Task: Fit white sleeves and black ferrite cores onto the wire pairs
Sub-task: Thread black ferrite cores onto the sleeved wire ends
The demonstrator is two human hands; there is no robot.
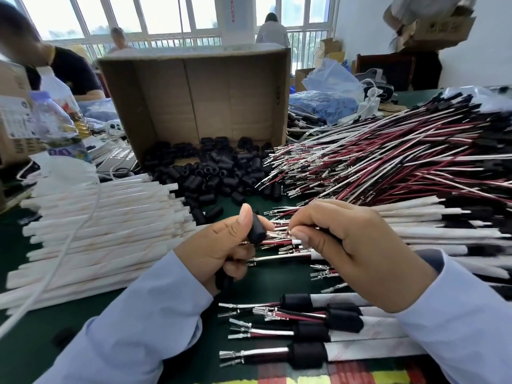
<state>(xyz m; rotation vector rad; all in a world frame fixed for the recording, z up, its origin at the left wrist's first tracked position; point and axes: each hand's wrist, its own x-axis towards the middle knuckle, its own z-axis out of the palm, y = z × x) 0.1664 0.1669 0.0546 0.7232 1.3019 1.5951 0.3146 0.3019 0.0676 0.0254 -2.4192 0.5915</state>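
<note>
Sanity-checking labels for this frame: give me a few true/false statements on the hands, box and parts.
1. The left hand pinches a black ferrite core. True.
2. The right hand is empty. False: it pinches a wire pair.
3. The cardboard box stands upright. False: it lies on its side, loose ferrite cores spilling out.
4. Finished assemblies lie nearest the camera. True.
5. White sleeves are stacked at left. True.
</note>
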